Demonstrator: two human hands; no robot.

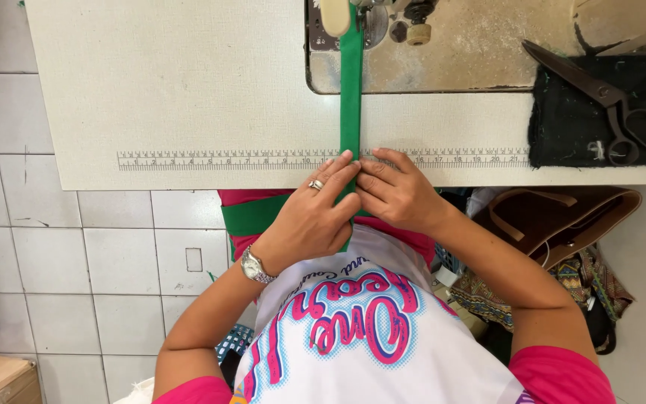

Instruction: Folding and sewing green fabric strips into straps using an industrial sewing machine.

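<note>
A long green fabric strip [351, 90] runs from the sewing machine's presser foot [371, 19] down over the table's front edge to my lap. My left hand [312, 217], with a ring and a wristwatch, pinches the strip at the table edge. Pressed against it from the right, my right hand [396, 191] also grips the strip, fingertips meeting on the fabric. More green fabric [252, 215] lies folded across my lap.
The white sewing table [173, 90] carries a printed ruler [218, 159] along its front. Black scissors [607, 101] rest on a dark cloth [570, 127] at the right. A brown bag [555, 221] sits below the table. White floor tiles [76, 262] lie left.
</note>
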